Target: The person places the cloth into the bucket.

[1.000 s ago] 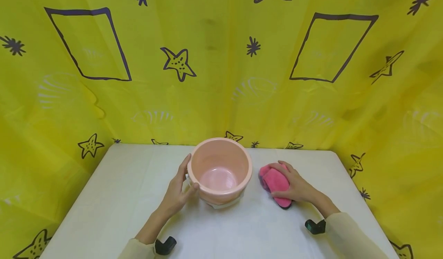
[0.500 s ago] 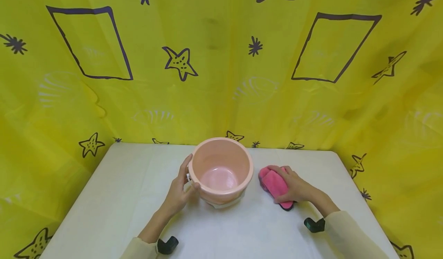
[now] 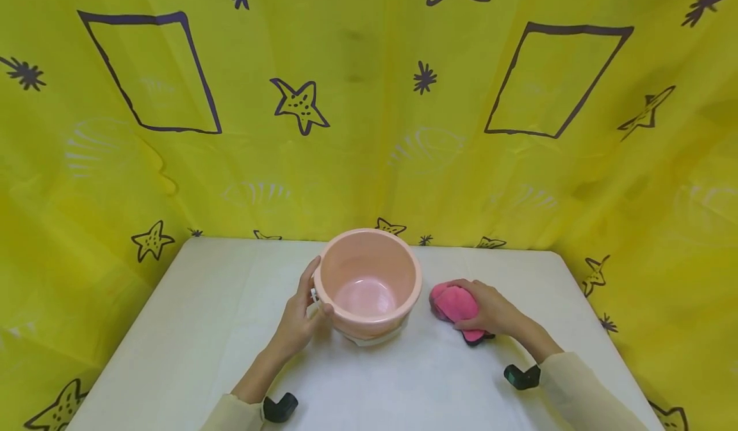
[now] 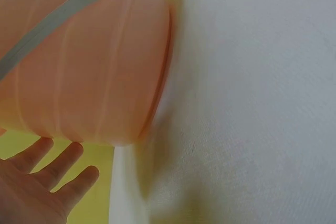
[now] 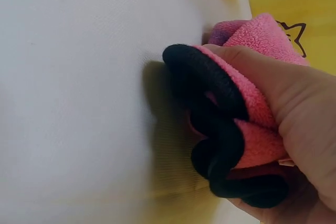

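A pale pink bucket (image 3: 369,277) stands on the white table, its mouth facing up and its inside bare. My left hand (image 3: 295,322) rests against its left side, thumb by the front of the rim. In the left wrist view, several spread, fairly straight fingers (image 4: 68,163) meet the bucket wall (image 4: 100,66). To the right of the bucket, my right hand (image 3: 490,309) grips a bunched pink cloth (image 3: 455,303). Its black edging (image 5: 210,82) hangs in folds close to the table in the right wrist view; whether it touches the table there, I cannot tell.
A grey-white strap-like handle (image 4: 63,22) lies across the bucket's outside. The white table (image 3: 190,328) meets a yellow curtain (image 3: 357,162) with dark starfish drawings at the back and both sides. Dark devices (image 3: 521,376) sit at both wrists.
The right hand has gathered the cloth into a tighter bunch, its fingers lower and drawn closer together. The left hand and the bucket stay nearly where they were.
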Tool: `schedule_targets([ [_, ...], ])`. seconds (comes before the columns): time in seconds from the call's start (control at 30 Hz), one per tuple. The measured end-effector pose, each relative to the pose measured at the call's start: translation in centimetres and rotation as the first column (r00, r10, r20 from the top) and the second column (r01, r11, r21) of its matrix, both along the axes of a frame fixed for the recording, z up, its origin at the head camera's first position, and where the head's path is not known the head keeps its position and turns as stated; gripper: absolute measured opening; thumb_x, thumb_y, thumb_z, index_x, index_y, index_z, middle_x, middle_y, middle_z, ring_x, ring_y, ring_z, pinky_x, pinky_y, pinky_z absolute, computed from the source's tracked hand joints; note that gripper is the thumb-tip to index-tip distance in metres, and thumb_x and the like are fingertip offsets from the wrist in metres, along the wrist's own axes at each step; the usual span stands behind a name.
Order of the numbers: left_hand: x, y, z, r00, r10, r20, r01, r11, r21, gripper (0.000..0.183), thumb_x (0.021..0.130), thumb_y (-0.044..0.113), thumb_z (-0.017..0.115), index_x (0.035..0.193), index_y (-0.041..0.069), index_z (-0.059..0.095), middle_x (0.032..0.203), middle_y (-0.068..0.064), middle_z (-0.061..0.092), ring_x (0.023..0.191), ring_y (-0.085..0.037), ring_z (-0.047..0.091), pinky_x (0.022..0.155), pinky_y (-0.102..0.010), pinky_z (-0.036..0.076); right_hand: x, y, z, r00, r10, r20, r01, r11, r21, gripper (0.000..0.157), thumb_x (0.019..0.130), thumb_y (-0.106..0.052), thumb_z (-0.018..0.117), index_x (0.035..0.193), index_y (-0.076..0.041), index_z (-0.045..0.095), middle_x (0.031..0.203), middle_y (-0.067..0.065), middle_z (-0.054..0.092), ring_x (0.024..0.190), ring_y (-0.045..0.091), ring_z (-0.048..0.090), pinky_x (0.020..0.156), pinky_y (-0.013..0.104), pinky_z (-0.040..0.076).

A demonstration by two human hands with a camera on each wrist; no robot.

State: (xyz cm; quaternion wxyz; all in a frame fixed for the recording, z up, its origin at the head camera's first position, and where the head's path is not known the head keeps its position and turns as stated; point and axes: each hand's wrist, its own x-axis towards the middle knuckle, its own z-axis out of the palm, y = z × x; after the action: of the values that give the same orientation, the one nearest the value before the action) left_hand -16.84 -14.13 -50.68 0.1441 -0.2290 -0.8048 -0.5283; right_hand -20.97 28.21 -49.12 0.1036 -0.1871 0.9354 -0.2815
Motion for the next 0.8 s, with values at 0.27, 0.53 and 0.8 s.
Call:
schedule_targets([
  [0.27,0.1,0.0,-0.1,1.000,-0.007,0.016,0.006,1.000,0.028,0.085,0.098,0.066,0.053,0.165,0.027,0.017,0.148,-0.022,0.054,0.125,-0.041,0.059,0.091,-0.063,0.051,0.6,0.0,0.8,0.999,0.015,-0.042,-0.015,1.000,-0.012,0.068,0.075,-0.026,0.093,0.134,-0.017,0.061,0.115,0.002,0.066,0.102,0.023,0.061,0.081,0.043,0.055],
  [0.53,-0.1,0.1,-0.3,1.000,0.017,0.018,-0.017,1.000,0.011,0.088,0.096,0.072,0.049,0.165,0.029,0.017,0.150,-0.021,0.053,0.127,-0.042,0.058,0.089,-0.063,0.052,0.7,0.4,1.9,0.995,0.042,-0.092,-0.044,0.999,-0.016,0.068,0.072,-0.027,0.095,0.132,-0.019,0.063,0.109,0.001,0.066,0.096,0.019,0.061,0.077,0.038,0.054],
  [0.8,0.0,0.1,-0.3,1.000,0.002,0.004,-0.003,1.000,0.021,0.088,0.096,0.072,0.049,0.165,0.026,0.018,0.150,-0.022,0.052,0.124,-0.044,0.059,0.086,-0.060,0.053,0.4,1.0,3.8,0.987,0.063,-0.146,-0.065,0.998,-0.008,0.065,0.073,-0.026,0.094,0.130,-0.020,0.063,0.108,0.000,0.065,0.096,0.019,0.061,0.075,0.036,0.055],
])
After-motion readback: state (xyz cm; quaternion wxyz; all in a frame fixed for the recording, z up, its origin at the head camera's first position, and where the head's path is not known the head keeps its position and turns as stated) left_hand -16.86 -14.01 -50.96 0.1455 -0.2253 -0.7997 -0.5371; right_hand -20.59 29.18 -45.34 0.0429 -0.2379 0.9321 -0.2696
